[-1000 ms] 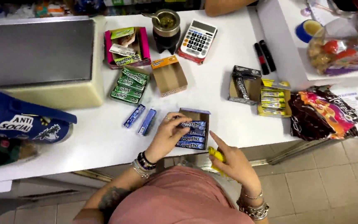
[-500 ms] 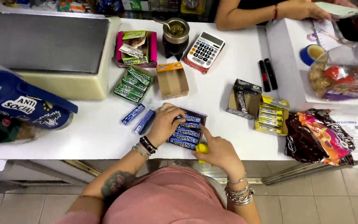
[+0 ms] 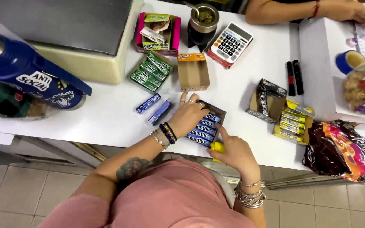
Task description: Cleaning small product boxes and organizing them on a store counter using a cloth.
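Left hand (image 3: 187, 116) lies open across a box of blue candy rolls (image 3: 204, 128), hiding part; right hand (image 3: 232, 151) grips a half-hidden yellow object (image 3: 217, 147).

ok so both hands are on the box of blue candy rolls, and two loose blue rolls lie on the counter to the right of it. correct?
Not quite. In the head view, the left hand and right hand are indeed on the box of blue candy rolls, but the two loose blue rolls lie on the white counter to the left of it, not the right.
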